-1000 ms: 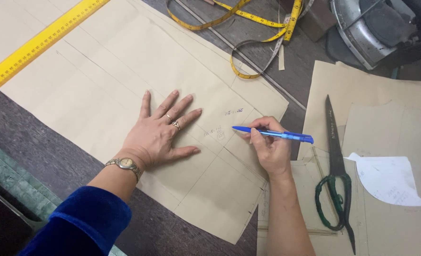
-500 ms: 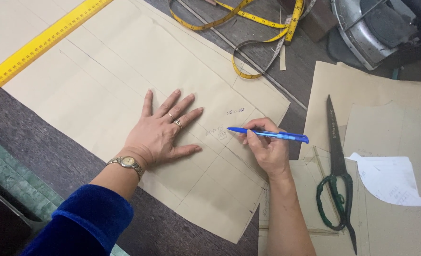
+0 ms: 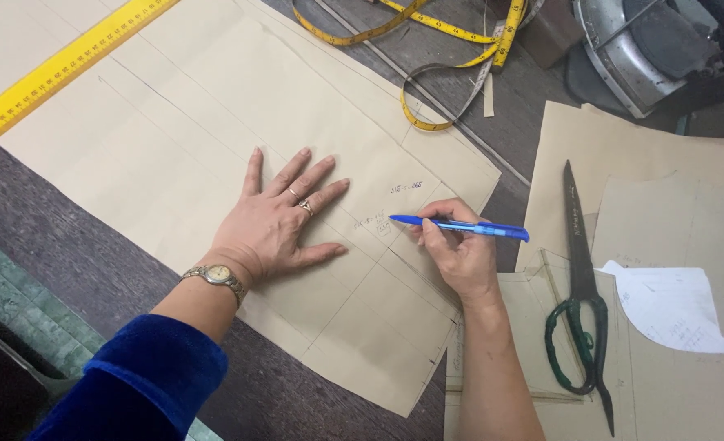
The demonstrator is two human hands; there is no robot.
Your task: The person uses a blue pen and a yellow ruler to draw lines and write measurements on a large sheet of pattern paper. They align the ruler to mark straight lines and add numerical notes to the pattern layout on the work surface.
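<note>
A dark wooden tabletop (image 3: 93,261) fills the frame, and most of its upper left and centre is covered by a large sheet of tan pattern paper (image 3: 215,122), ruled with thin pencil lines and bearing small handwritten notes near its right edge. More tan paper pieces (image 3: 623,147) lie at the right, with a small white slip (image 3: 672,306) on them. A long yellow ruler (image 3: 60,69) runs along the upper left corner, and a yellow tape measure (image 3: 427,37) loops at the top centre. Green-handled scissors (image 3: 578,286) lie closed at the right, points toward the top.

The left hand (image 3: 276,220) rests flat on the pattern paper at the centre, fingers spread wide and holding nothing, a watch (image 3: 215,275) on the wrist. The right hand (image 3: 460,253), just right of centre, has its fingers closed around a blue pen (image 3: 460,228), tip pointing left beside the notes.

Compared with a moment ago, the pen tip sits slightly further left; the left hand has not shifted.
</note>
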